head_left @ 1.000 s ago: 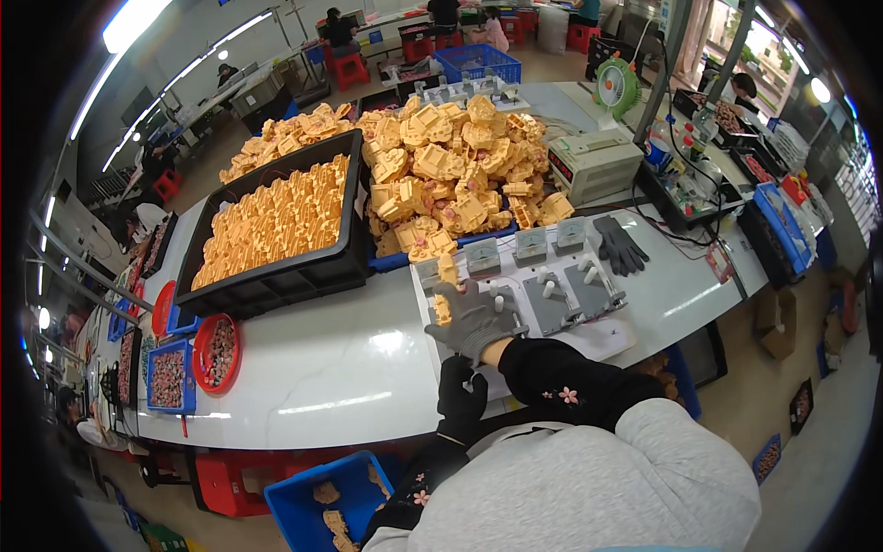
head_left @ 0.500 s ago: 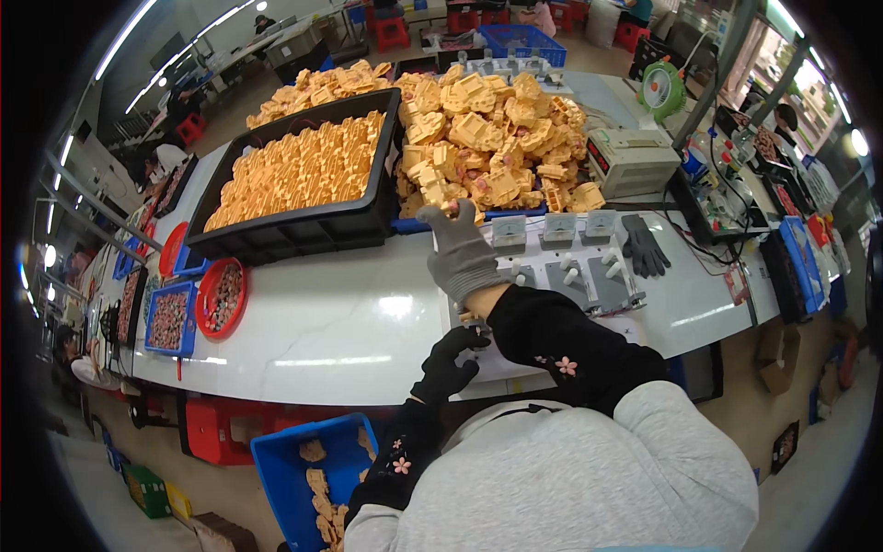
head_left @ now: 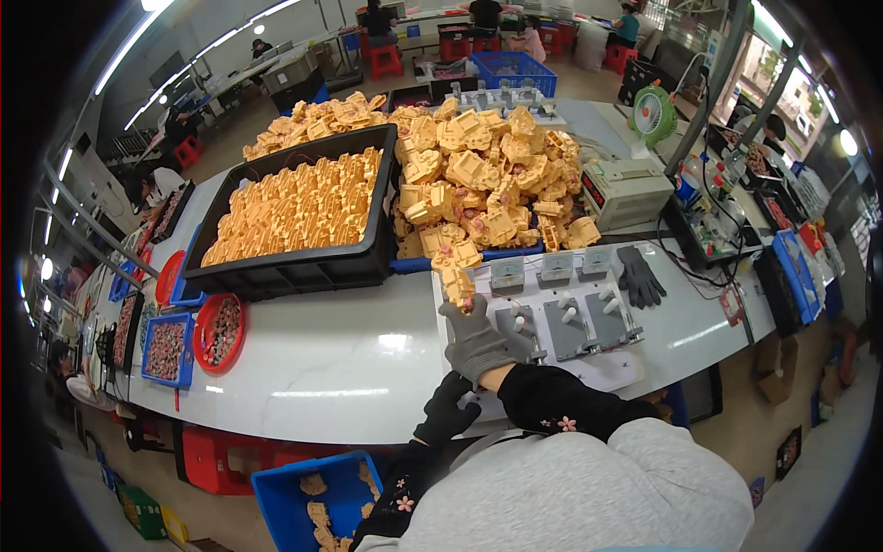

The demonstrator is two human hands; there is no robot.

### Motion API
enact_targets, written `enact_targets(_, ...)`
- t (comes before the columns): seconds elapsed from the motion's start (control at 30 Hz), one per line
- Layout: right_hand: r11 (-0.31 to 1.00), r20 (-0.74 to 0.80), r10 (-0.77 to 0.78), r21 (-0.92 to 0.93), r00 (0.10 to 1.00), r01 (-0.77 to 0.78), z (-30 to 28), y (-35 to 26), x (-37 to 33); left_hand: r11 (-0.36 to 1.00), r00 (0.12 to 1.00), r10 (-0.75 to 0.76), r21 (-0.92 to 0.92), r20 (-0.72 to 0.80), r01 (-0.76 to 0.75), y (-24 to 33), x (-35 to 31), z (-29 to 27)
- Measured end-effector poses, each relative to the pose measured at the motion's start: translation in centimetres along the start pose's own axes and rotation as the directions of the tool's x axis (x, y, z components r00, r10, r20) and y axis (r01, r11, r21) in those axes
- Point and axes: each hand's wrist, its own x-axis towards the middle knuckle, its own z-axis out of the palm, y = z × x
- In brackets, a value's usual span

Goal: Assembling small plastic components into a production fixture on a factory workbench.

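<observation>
My right hand, in a grey glove, is closed on a tan plastic part with a pinkish piece at its near end. It is above the left side of a white test fixture, which carries grey clamp plates, white knobs and small dial meters. My left hand, in a black glove, is lower and nearer to me at the fixture's front left. Its fingers curl round a small pale knob, partly hidden. Beyond the right hand rises a large heap of tan plastic parts.
A black tray with rows of tan parts stands left of the heap. Left on the table are a red bowl and a blue basket of small pieces. A blue bin sits below the table edge. A grey instrument and loose glove lie right.
My right hand has come back from the heap toward me, and a tan part now shows in its fingers. My left hand has shifted slightly; the view has tilted up a little.
</observation>
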Motion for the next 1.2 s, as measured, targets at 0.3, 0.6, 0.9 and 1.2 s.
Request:
enact_targets(0.3,0.997,0.072,-0.041,-0.058,0.997,0.046,0.1,-0.3,0.4,1.0,0.998,-0.001,-0.018,0.058,0.002,-0.9,0.3,-0.2)
enact_targets(0.6,0.976,-0.183,-0.116,0.158,0.976,0.146,-7.0,-4.4,1.9,0.984,0.985,0.172,-0.041,0.026,-0.171,1.3,1.3,-0.8)
enact_targets(0.9,0.989,-0.043,-0.143,0.022,0.989,0.144,1.0,0.8,-0.3,0.999,0.997,0.048,0.019,0.061,-0.049,0.1,0.2,-0.8)
enact_targets(1.2,0.995,-0.126,0.003,0.099,0.992,0.009,-3.0,-1.4,0.5,0.998,0.989,0.066,-0.001,0.13,-0.067,-0.3,1.1,-0.9)
